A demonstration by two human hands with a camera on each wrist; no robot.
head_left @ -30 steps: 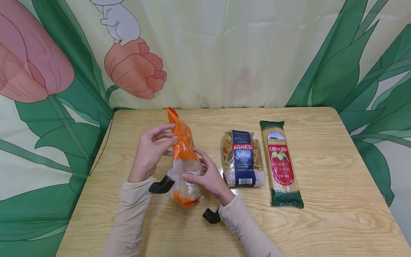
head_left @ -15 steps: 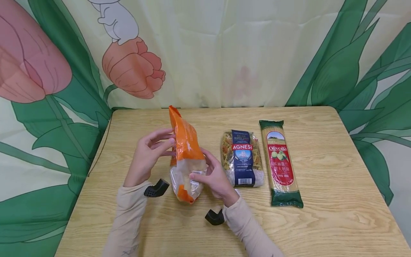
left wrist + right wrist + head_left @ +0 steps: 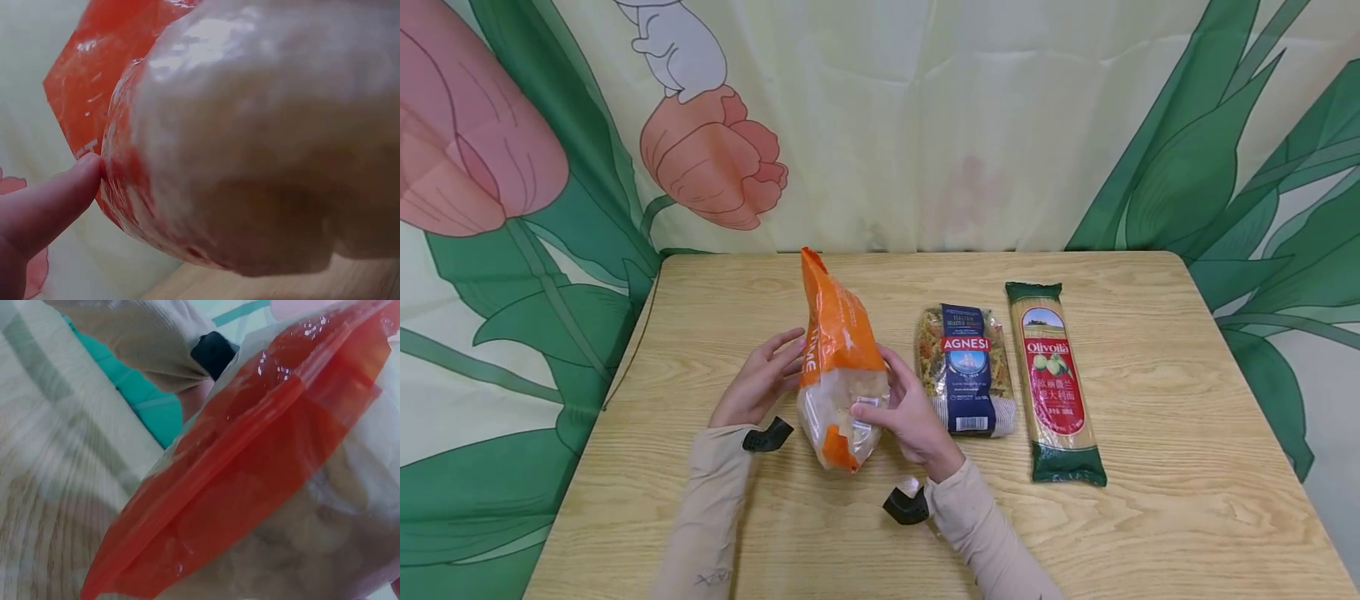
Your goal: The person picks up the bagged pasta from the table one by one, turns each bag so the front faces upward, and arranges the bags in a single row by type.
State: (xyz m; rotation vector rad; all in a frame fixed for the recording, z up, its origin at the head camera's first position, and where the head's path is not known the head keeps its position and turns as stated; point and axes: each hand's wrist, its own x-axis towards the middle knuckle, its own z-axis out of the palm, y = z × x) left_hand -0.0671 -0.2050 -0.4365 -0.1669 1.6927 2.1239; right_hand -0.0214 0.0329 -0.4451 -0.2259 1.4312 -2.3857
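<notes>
An orange and clear plastic food bag (image 3: pixel 841 337) with pale contents stands tilted between the hands in the head view. My right hand (image 3: pixel 912 417) grips its lower right side, thumb across the front near a white barcode label and fingers behind. On the other side, my left hand (image 3: pixel 762 379) has its fingers extended against the bag's left edge, some tips hidden behind it. In the left wrist view a fingertip of the left hand (image 3: pixel 50 203) touches the bag's orange part (image 3: pixel 94 81). The right wrist view shows the bag's orange seam (image 3: pixel 250 444) and pale lumps under clear film.
Right of the bag lies an AGNESI pasta packet (image 3: pixel 967 375) with a dark blue label. Beside it is a long Olivoilà spaghetti packet (image 3: pixel 1056 383) with green ends. All are on a wooden table (image 3: pixel 1180 400), with a flower-printed curtain (image 3: pixel 1000 125) behind.
The bag has turned so its front faces me more, and its lower end has shifted right with my right hand. My left hand's fingers have slid lower along its left side.
</notes>
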